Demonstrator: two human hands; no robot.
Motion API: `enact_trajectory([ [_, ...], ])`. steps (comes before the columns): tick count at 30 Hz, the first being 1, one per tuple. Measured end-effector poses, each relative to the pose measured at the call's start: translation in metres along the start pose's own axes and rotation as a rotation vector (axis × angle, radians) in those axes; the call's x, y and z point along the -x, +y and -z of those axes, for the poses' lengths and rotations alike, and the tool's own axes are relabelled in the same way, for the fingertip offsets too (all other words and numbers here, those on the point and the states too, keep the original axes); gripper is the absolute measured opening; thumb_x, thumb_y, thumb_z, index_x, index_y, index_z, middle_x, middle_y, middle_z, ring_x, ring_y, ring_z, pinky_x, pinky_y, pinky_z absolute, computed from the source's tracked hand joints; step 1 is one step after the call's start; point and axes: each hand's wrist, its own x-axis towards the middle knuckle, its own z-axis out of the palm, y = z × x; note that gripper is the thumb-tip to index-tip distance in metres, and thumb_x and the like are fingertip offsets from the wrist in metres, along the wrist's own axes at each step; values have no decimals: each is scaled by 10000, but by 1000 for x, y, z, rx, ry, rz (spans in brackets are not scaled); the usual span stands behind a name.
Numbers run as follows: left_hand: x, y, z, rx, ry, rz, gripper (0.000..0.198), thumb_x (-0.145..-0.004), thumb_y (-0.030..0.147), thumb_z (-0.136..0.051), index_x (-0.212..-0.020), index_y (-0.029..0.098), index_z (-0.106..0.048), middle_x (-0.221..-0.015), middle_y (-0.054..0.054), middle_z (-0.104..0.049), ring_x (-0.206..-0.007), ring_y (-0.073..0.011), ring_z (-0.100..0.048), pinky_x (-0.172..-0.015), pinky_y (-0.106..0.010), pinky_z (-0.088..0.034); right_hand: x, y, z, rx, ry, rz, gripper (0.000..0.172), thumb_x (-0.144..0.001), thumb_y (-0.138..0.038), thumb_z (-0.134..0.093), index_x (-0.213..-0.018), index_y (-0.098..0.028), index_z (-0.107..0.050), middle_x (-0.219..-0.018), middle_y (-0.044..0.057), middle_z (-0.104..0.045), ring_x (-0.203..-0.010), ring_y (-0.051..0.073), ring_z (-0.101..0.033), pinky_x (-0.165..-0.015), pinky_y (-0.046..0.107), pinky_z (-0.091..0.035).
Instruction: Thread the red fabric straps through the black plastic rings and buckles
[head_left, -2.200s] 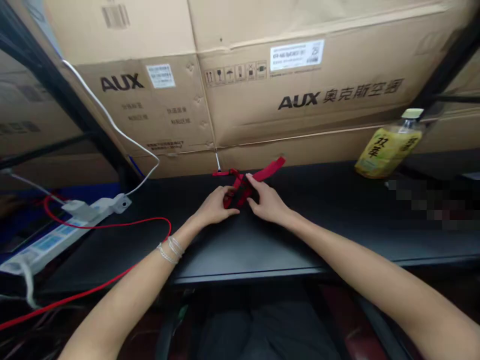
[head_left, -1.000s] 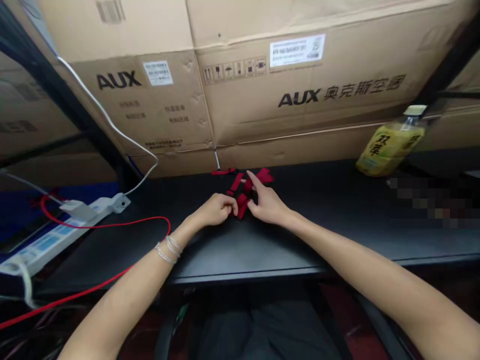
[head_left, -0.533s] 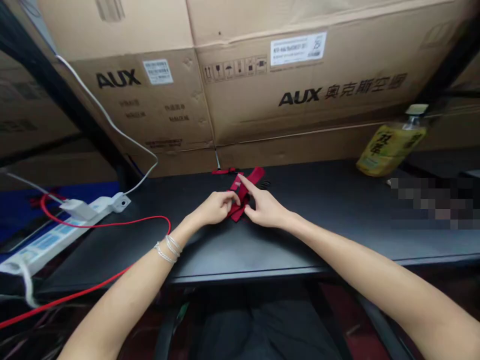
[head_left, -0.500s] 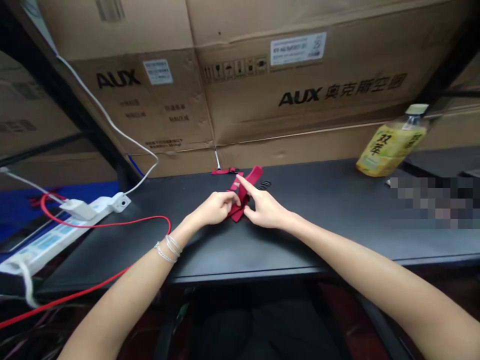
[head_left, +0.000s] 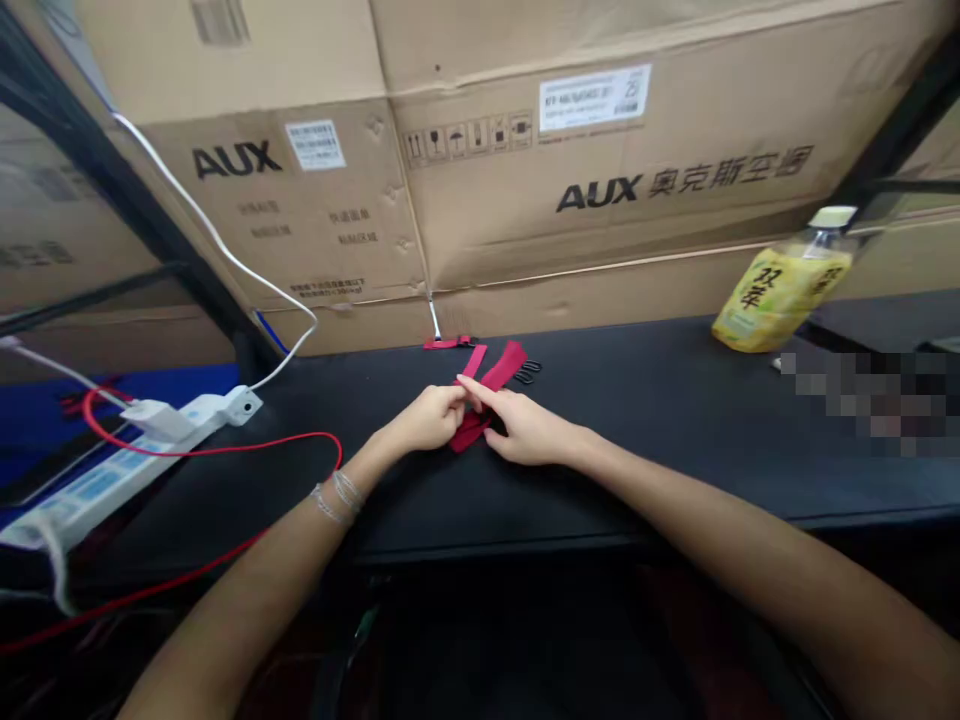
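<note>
A red ribbon (head_left: 491, 378) lies folded on the black desk (head_left: 675, 420), its two ends pointing away from me. My left hand (head_left: 424, 420) is closed, pinching the ribbon's near part from the left. My right hand (head_left: 521, 428) pinches the same spot from the right, forefinger laid along the strip. A short red piece (head_left: 448, 343) rests at the desk's back edge. A small black ring (head_left: 528, 371) sits just right of the ribbon.
Large AUX cardboard boxes (head_left: 525, 170) wall off the back of the desk. A yellow-labelled bottle (head_left: 784, 285) stands at the right. On the left lie a white power strip (head_left: 135, 455), a white cable (head_left: 217, 240) and a red cable (head_left: 225, 455).
The ribbon's long end, stretched right 2.2 s ago, was folded in and now points away. My right forefinger has lowered onto the strip. Both hands stayed in place.
</note>
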Motion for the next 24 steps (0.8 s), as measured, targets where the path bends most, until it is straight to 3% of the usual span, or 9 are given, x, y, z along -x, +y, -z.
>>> enact_trajectory([
  [4, 0, -1, 0, -19, -7, 15, 367, -687, 42, -386, -894, 128, -676, -588, 18, -565, -527, -98, -452, -559, -198, -370, -1, -3, 1, 70, 120, 12, 770, -772, -103, -489, -1499, -121, -235, -1178, 177, -596, -1078, 265, -560, -950, 452, -460],
  [7, -1, 0, 1, -25, -26, 15, 373, -681, 41, -383, -884, 129, -683, -556, 20, -538, -510, -100, -433, -546, -200, -360, -2, -5, 3, 85, 225, 37, 733, -772, -100, -489, -1478, -142, -294, -1408, 197, -431, -1297, 285, -427, -1049, 468, -397],
  [10, -1, 2, 1, -13, -36, 14, 393, -658, 27, -381, -887, 127, -685, -571, 13, -557, -522, -104, -456, -550, -200, -364, -2, -6, 3, 93, 240, 39, 673, -779, -115, -495, -1439, -128, -362, -1485, 197, -333, -1379, 289, -334, -1091, 464, -359],
  [16, 0, 2, 1, -29, -52, 18, 388, -669, 25, -373, -879, 129, -682, -592, 7, -581, -522, -105, -471, -559, -202, -368, -1, -9, 2, 65, 196, 0, 621, -794, -142, -514, -1404, -104, -401, -1328, 214, -501, -1196, 275, -525, -999, 437, -451],
  [24, 0, 3, 2, -42, -57, 23, 384, -680, 26, -383, -882, 137, -691, -600, 6, -598, -549, -114, -500, -589, -203, -396, -1, -7, 2, 68, 199, 10, 576, -791, -165, -545, -1357, -100, -463, -1269, 202, -549, -1153, 276, -543, -979, 446, -460],
])
